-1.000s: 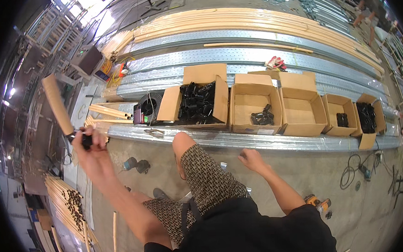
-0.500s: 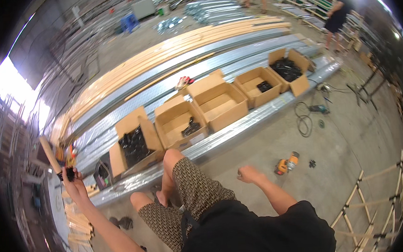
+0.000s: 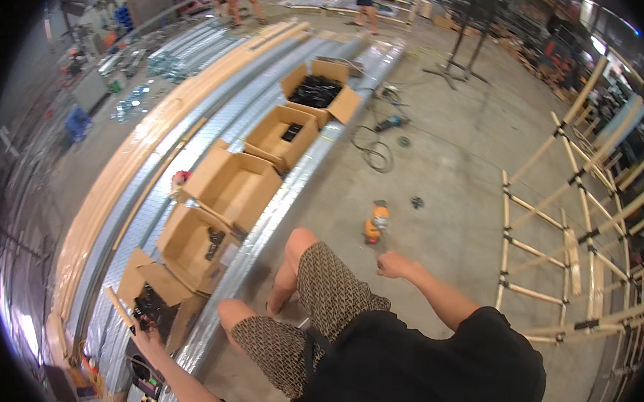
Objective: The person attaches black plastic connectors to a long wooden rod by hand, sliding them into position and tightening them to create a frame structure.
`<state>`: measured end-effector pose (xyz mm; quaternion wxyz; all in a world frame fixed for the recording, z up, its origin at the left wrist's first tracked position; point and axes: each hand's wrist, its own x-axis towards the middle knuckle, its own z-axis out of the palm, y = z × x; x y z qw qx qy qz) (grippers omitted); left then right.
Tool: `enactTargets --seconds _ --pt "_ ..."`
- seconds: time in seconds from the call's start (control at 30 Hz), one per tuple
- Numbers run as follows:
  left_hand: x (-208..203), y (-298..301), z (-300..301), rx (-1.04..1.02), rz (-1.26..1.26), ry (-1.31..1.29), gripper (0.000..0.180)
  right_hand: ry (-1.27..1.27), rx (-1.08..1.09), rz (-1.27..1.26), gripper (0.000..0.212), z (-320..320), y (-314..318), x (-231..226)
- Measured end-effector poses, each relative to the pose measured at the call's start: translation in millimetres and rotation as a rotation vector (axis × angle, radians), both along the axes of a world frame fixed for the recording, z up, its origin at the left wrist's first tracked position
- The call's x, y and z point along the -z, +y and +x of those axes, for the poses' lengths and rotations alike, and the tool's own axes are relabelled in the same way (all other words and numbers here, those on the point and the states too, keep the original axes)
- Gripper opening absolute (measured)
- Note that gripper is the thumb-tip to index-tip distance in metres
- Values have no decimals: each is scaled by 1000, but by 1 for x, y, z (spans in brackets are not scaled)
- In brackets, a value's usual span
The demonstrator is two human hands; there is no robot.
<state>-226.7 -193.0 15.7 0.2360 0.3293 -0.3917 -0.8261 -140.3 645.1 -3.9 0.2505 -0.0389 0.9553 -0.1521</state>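
Note:
My left hand (image 3: pixel 149 340) is closed around the lower end of a pale wooden pole (image 3: pixel 119 307), where a black fitting shows by the fingers. It is held beside the nearest cardboard box (image 3: pixel 182 324), which has black parts (image 3: pixel 148 304) in it. My right hand (image 3: pixel 397 265) hangs above the concrete floor with its fingers curled in. Whether it holds something small cannot be made out. Just beyond it, an orange cordless drill (image 3: pixel 376 223) lies on the floor, and a small black part (image 3: pixel 416 202) lies to the drill's right.
More cardboard boxes (image 3: pixel 244 195) stand in a row on wrapped metal profiles (image 3: pixel 291 184). An angle grinder (image 3: pixel 391 123) with its cable lies on the floor. Wooden pole frames with black joints (image 3: pixel 512 233) stand at right. Other people (image 3: pixel 366 3) stand at the far side.
My view has swung to the right, so the boxes appear further left. My left hand has come in beside the nearest box with the pole. The right hand keeps its curled shape.

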Motion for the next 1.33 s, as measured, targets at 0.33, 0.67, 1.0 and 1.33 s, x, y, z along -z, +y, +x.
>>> enactTargets --seconds 0.33,0.67,1.0,1.33 --pt "82 -47 -29 317 -1052 -224 26 -281 270 116 18 105 43 40" --pt "-50 50 -52 42 -391 -690 33 -447 801 137 33 157 -4 36" --pt "-35 127 -96 342 -632 -1015 39 -617 435 244 28 55 151 66" --pt "-192 177 -222 952 -916 -1130 49 -211 983 -231 29 26 63 -84"
